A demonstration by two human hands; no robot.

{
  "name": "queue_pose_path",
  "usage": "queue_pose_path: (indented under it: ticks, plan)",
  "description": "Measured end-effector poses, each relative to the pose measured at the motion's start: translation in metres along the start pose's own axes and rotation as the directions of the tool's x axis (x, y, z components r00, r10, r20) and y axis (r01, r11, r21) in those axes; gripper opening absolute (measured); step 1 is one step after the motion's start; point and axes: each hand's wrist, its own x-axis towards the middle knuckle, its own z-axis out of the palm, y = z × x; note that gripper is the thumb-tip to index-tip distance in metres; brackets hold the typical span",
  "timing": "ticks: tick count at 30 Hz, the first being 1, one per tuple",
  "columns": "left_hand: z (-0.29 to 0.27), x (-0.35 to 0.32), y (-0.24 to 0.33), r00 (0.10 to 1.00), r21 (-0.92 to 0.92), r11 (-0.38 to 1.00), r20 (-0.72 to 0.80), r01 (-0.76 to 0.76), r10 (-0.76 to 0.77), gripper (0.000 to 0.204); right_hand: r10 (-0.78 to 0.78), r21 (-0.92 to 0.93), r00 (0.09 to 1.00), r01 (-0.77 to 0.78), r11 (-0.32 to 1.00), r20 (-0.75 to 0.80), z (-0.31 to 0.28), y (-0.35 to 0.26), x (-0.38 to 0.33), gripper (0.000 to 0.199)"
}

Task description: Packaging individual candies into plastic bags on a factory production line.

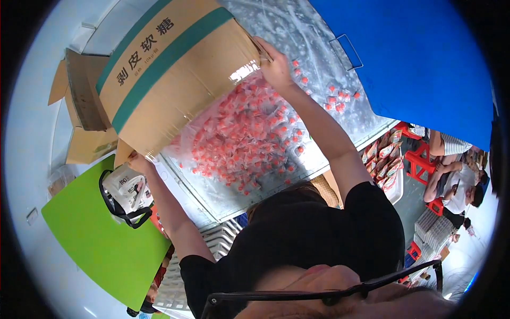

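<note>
A large brown cardboard box [175, 85] with green bands is tipped over the metal table [281, 18], its open side hidden from me. My right hand [277, 69] is closed on the box's right edge. At the lower left corner, my left hand [139, 162] grips the box by a flap, its fingers partly hidden. Below the box, a broad heap of small red candies in clear wrappers [239, 133] lies spread on the metal surface. A few loose ones are scattered to the right, past my right forearm.
Another open carton [87, 93] stands at the far left. A white bag with black straps [127, 194] lies on the green table [95, 234]. To the right are a blue panel [419, 58], a white tray of packets [393, 181], red stools [419, 162] and seated people. White crates [175, 282] stand below.
</note>
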Motion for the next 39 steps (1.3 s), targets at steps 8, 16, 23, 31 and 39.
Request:
queue_pose_path:
  ticks: [8,16,23,31,39]
  plan:
    - [-0.016,0.015,0.018,0.925,-0.113,0.943,0.265,0.311,-0.273,0.037,0.569,-0.938,0.823,-0.190,0.291,0.010,-0.143,0.102,-0.061,0.058]
    - [-0.029,-0.099,0.045,0.823,-0.291,0.827,0.474,0.481,-0.312,0.043,0.397,-0.795,0.915,-0.190,0.576,0.069,-0.151,0.214,-0.128,0.034]
    - [-0.067,-0.205,0.026,0.740,-0.201,0.782,0.523,0.590,-0.424,0.038,0.392,-0.469,0.862,-0.214,0.857,0.323,-0.119,0.108,-0.167,0.046]
    - [-0.106,-0.275,0.026,0.631,0.035,0.815,0.614,0.579,-0.475,0.028,0.228,-0.963,0.970,0.019,0.267,0.082,-0.209,0.187,-0.172,0.061]
    - [-0.171,-0.339,-0.032,0.788,0.024,0.914,0.498,0.404,-0.361,0.036,-0.069,-0.751,0.969,0.227,0.620,0.235,-0.227,0.181,-0.197,0.064]
